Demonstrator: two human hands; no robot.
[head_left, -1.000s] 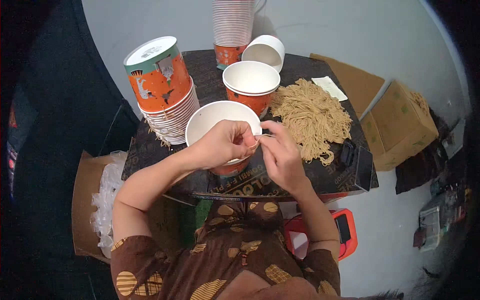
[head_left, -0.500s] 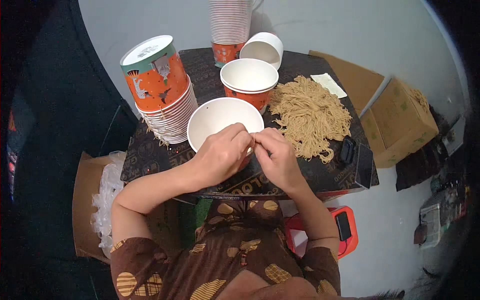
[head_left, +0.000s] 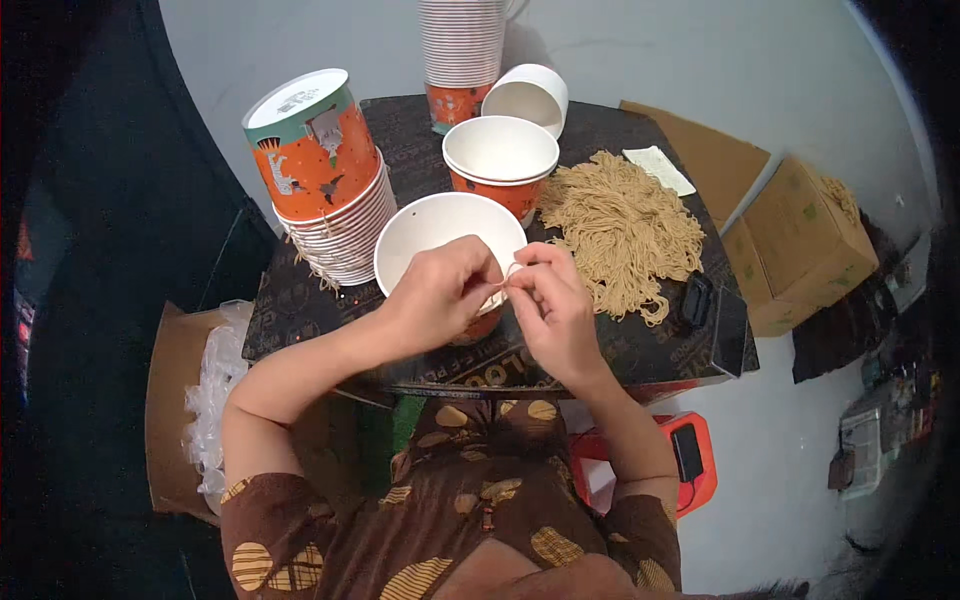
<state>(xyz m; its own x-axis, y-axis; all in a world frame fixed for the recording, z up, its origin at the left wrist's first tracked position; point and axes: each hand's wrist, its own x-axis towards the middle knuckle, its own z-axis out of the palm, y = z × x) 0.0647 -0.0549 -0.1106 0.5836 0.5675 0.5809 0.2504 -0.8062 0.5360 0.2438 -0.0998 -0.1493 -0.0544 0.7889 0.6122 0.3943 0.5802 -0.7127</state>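
A white-lined paper bucket (head_left: 412, 240) stands upright at the near middle of the table. Over its right front rim, my left hand (head_left: 437, 298) pinches a thin tan string (head_left: 513, 268). My right hand (head_left: 553, 312) grips the same string close beside it, and a small loop shows between the fingertips. Whether the string passes through the bucket's wall is hidden by my hands. To the right lies a heap of tan strings (head_left: 625, 235). On the left rises a stack of upside-down orange and green buckets (head_left: 315, 165), with string ends hanging near their rims.
Behind the near bucket stand two nested buckets (head_left: 500, 152). Farther back are a bucket on its side (head_left: 528, 100) and a tall stack (head_left: 462, 45). A black case (head_left: 697, 300) sits at the table's right edge. Cardboard boxes (head_left: 800, 245) stand beyond it.
My fingers have shifted on the string: the left hand has turned and drawn slightly back, the right fingers have spread a little, and a string loop now shows between them.
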